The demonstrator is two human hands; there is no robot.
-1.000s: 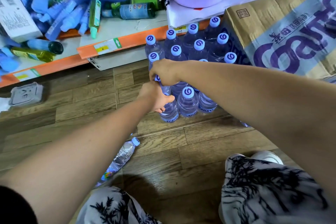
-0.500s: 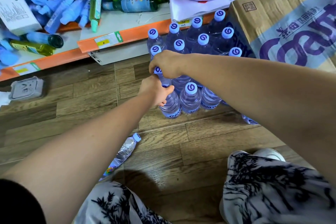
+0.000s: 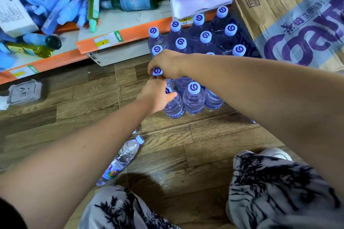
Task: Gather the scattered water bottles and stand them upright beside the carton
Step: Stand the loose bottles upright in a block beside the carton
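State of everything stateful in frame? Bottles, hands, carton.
standing bottles, upright, capped, beside carton
floor bottle, lying on its side, capped
left hand, grips corner bottle at neck
right hand, pinches cap of second bottle
shelf bottles, lying down

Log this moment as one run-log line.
left hand: grips front bottle | right hand: grips top of second bottle | upright bottles: clustered beside carton | lying bottle: on floor | status: unfinished

Standing water bottles (image 3: 194,98): roughly fourteen. Lying water bottle (image 3: 124,156): one. Carton (image 3: 288,24): one.
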